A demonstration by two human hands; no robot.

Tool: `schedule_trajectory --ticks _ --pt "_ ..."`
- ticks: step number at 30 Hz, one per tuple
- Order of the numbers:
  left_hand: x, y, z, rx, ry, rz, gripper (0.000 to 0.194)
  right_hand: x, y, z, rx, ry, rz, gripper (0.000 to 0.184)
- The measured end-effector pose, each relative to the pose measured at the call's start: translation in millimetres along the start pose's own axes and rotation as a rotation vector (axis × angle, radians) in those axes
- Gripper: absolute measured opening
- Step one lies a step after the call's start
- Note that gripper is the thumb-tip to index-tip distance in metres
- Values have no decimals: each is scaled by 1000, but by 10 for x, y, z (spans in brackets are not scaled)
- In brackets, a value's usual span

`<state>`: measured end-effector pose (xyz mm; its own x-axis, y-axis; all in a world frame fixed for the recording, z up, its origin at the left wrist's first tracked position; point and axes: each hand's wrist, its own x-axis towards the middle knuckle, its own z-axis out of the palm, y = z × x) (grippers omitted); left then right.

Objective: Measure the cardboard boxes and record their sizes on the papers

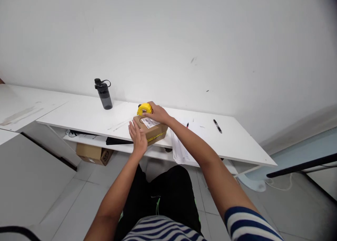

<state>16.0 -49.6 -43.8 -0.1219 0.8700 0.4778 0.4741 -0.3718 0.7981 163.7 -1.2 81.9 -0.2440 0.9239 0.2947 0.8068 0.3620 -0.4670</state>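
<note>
The right hand point(160, 114) has its fingers curled closed around the yellow tape measure point(144, 108), which is positioned at the far side of the cardboard box point(155, 129). The left hand point(138, 140) has its fingers extended, slightly spread and pressed against the left end of the box; they do not wrap around it. The box is located at the front edge of the bench point(123, 119), near mid-length. A white label point(149, 122) is on its top face; a yellow strip point(156, 137) runs along its near side.

The bottle point(104, 95) stands at the rear edge of the bench, left of the box. The papers point(181, 150) lie right of the box and overhang the front edge. The black pen point(217, 126) lies toward the right end. The rear edge adjoins a white wall point(168, 41). A second carton point(92, 153) is below the bench, above grey floor tiles point(71, 206).
</note>
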Motion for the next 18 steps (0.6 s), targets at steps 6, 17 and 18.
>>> schedule_trajectory --ticks 6,17,18 --pt "271 -68 33 -24 -83 93 44 170 77 82 -258 105 142 61" --pt "199 15 73 92 -11 95 37 -449 -10 -15 -477 48 78 51" --pt "200 12 77 89 -10 90 37 -580 -11 -33 -487 53 86 51"
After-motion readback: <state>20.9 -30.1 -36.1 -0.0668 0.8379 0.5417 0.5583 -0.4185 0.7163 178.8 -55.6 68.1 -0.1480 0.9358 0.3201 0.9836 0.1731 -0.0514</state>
